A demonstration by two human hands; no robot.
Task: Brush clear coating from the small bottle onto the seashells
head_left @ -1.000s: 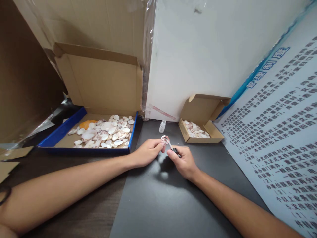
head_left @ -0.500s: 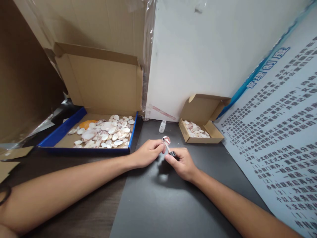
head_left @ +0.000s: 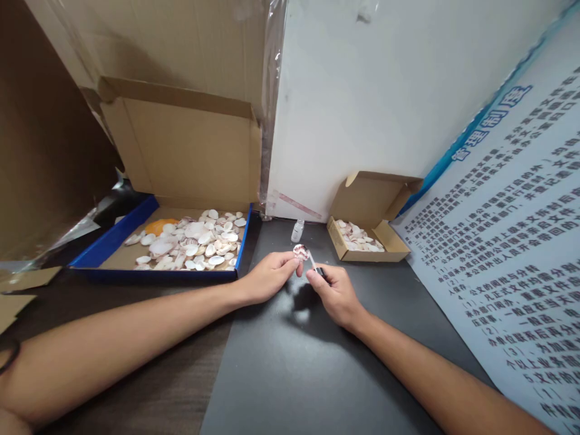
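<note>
My left hand [head_left: 268,277] pinches a small white and reddish seashell [head_left: 300,251] above the dark mat [head_left: 290,362]. My right hand [head_left: 334,291] grips a thin brush with a black cap [head_left: 318,270], and its tip rests against the shell. A small clear bottle [head_left: 297,230] stands just behind both hands, near the white wall.
A large blue-edged cardboard box [head_left: 113,238] with several shells lies at the left. A small cardboard box [head_left: 393,244] with several shells sits at the right. A printed sign [head_left: 512,241] leans along the right side. Brown cardboard fills the far left.
Both hands stay together at the same spot. The shell has turned slightly between my left fingers and the brush has shifted a little against it.
</note>
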